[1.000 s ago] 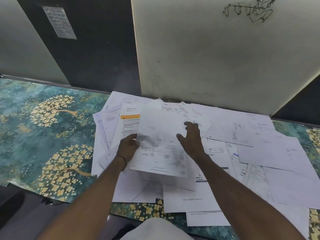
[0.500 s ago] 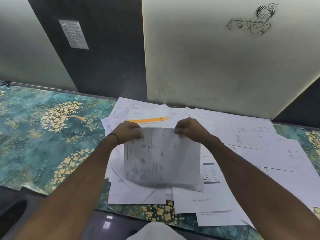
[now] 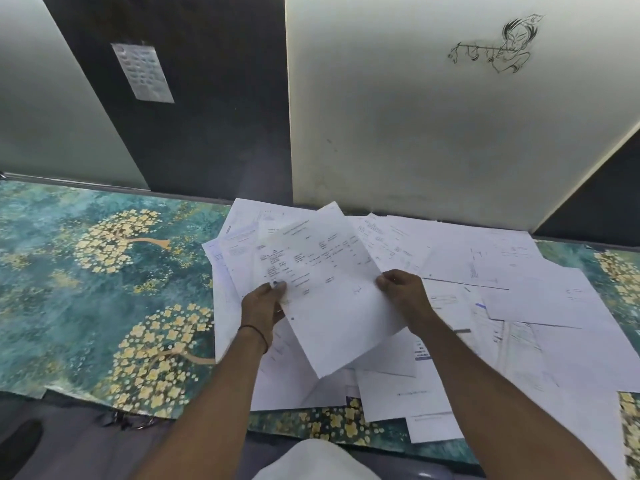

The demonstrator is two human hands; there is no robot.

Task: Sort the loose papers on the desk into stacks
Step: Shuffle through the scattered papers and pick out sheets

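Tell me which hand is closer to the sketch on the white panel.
Right. The right hand pinches the held sheet below and left of the sketch; the left hand grips it farther left.

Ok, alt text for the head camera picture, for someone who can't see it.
A person's left hand and right hand pinch opposite edges of one printed sheet, held tilted over a spread of loose papers on a teal, yellow-flowered desk. A line drawing marks the wall behind.

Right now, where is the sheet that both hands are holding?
Centre of the head view: the sheet is held tilted above the paper pile, left hand at its left edge, right hand at its right.
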